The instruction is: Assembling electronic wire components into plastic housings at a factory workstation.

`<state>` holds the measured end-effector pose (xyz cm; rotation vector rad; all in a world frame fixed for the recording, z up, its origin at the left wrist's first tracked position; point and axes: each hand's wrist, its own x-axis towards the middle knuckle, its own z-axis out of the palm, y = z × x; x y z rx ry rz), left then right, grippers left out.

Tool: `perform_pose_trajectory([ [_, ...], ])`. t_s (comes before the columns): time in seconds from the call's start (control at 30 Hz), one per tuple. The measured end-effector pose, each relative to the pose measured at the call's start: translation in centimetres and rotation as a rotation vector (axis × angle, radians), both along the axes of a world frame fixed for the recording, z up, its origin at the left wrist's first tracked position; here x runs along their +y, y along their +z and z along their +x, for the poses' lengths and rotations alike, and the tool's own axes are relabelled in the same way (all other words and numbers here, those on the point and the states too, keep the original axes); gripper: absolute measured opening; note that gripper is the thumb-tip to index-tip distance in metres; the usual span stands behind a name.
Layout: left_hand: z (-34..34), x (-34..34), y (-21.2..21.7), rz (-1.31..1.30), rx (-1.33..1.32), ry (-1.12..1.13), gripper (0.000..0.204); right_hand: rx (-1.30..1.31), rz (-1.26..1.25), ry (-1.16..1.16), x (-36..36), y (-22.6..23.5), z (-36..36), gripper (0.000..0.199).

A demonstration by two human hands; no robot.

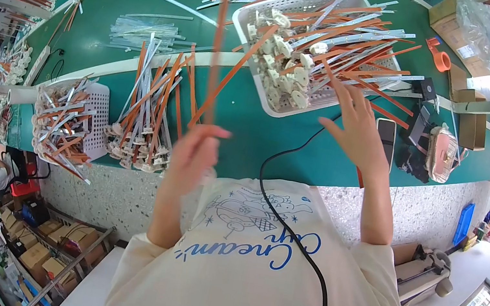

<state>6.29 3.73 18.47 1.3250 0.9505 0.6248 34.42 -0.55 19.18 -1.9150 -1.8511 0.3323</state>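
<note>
Left hand (192, 153) pinches orange wires (218, 50) (upright) rising above its grip.

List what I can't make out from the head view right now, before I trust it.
- Left hand: motion-blurred, so its grip on the orange strips can't be read, nor how many it holds.
- Right hand: fingers spread at the white basket; whether they touch a strip is unclear.
- Basket contents: the tangled pile hides the bottom.
- Left basket: bent and small near the rim.
- Black cable: its far end is hidden behind the right hand.
</note>
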Motion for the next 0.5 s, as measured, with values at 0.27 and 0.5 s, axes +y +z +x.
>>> perform_pose_trajectory([
  [0.27, -8.6, -0.9, -1.1, 0.068, -0.162, 0.659, 0.025, 0.054, -0.12, -0.13, -1.9, -2.5, 2.0, 0.043],
  [0.5, -7.2, -1.7, -1.2, 0.042, -0.099, 0.599, 0.025, 0.153, -0.074, -0.195, -3.2, -1.6, 3.1, 0.035],
])
